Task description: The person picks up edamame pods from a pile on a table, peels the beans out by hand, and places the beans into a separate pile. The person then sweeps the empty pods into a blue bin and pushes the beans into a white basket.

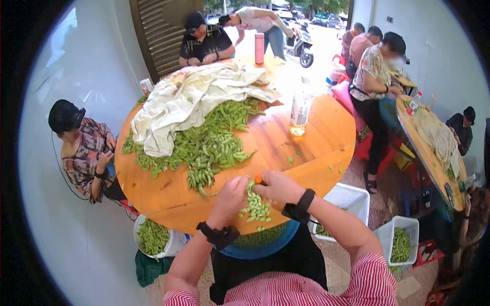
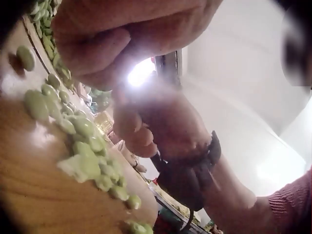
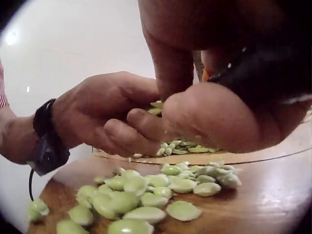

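Observation:
My left hand [image 1: 231, 198] is over the near edge of the round wooden table, its fingers curled round a green bean pod [image 3: 156, 108], mostly hidden by the fingers. Close beside it, my right hand [image 1: 280, 189] grips a small tool with an orange part [image 1: 258, 179]; the fingers cover most of it, so I cannot tell its kind. The fingertips of both hands meet in the right wrist view. Below them lies a small heap of shelled green beans [image 3: 146, 192] on the wood.
Unshelled pods [image 1: 217, 148] are piled on the table [image 1: 321, 127], partly under a pale cloth [image 1: 189, 102]. A bottle [image 1: 301, 109] stands right of them. Under the near edge is a blue basin [image 1: 260, 250]; a bucket [image 1: 176, 242] and white baskets [image 1: 352, 199] flank it. Other people sit around.

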Demonstrator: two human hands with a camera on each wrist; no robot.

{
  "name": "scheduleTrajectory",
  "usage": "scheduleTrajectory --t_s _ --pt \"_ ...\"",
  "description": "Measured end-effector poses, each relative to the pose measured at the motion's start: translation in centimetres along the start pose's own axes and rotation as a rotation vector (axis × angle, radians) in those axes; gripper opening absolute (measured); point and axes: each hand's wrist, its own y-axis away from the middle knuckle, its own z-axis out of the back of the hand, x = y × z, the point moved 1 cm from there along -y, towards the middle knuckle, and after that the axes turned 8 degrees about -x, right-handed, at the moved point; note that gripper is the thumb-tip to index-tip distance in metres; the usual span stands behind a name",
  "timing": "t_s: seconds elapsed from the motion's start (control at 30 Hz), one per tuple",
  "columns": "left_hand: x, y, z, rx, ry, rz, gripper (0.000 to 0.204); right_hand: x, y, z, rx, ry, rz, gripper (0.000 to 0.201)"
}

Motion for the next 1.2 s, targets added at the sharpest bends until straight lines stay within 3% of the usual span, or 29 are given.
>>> scheduleTrajectory --t_s 0.03,0.13,0.17,0.2,0.37,0.47,0.53,0.6,0.63,1.0,1.2 --pt "-0.2 -0.1 0.2 -0.012 0.001 -0.023 0.031 0.0 0.0 0.0 -0.087 0.136 0.155 0.031" --pt "-0.6 -0.1 0.3 0.062 -0.016 0.054 0.027 0.2 0.4 0.2 -0.157 0.148 0.242 0.038" --pt "-0.9 0.0 0.2 0.093 0.082 0.169 0.027 0.5 0.3 0.6 -0.162 0.154 0.264 0.038" --pt "-1.3 0.1 0.3 0.127 0.182 0.286 0.028 1.0 0.4 1.0 -0.098 0.164 0.206 0.038" --pt "-2.2 0.7 1.0 0.257 0.376 0.29 0.027 0.6 0.5 1.5 0.125 0.032 0.033 0.04" --pt "-1.9 0.9 0.9 0.296 0.435 0.351 0.027 1.0 0.7 1.2 0.141 -0.113 0.069 0.036" --pt "-1.1 0.7 0.8 0.305 0.485 0.393 0.03 0.5 0.1 0.3 0.149 -0.053 0.119 0.033" --pt "-0.5 0.4 0.8 0.313 0.548 0.416 0.031 1.3 0.7 0.2 0.149 -0.323 -0.056 0.031" --pt "-0.3 0.2 0.8 0.334 0.599 0.441 0.032 1.6 0.6 0.1 0.159 -0.312 -0.054 0.031" --pt "0.8 0.1 0.9 0.315 0.573 0.365 0.034 2.8 -0.1 -0.3 0.175 -0.375 -0.253 0.021" --pt "0.0 0.1 1.2 0.272 0.466 0.333 0.038 3.8 -0.3 -0.2 0.233 -0.47 -0.194 0.021"
